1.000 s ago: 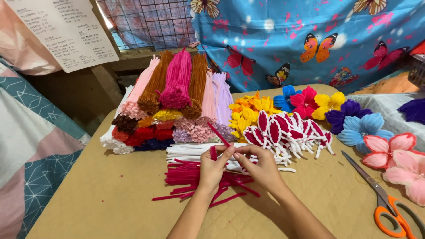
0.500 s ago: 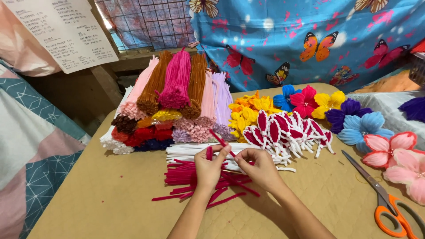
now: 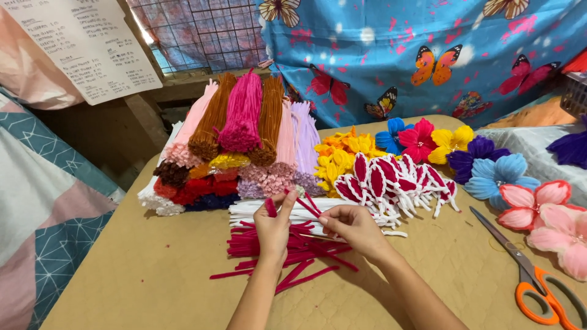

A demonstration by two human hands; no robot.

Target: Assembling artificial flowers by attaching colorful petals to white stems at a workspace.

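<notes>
A single head-worn camera looks down and forward over a tan table (image 3: 153,269) from the person's own seat. It sits close: both forearms rise from the bottom edge, and the left hand (image 3: 273,227) and right hand (image 3: 353,227) fall just below centre. The view faces the far side, where a blue butterfly-print cloth (image 3: 391,55) and a wire grid (image 3: 202,30) close it off.

Surface: tan table (image 3: 153,269).
Back left: stacked pipe cleaner bundles (image 3: 238,140).
Centre: loose magenta stems (image 3: 293,250), white stems (image 3: 257,211).
Right: flowers (image 3: 465,159), petals (image 3: 391,180), scissors (image 3: 526,275).
</notes>
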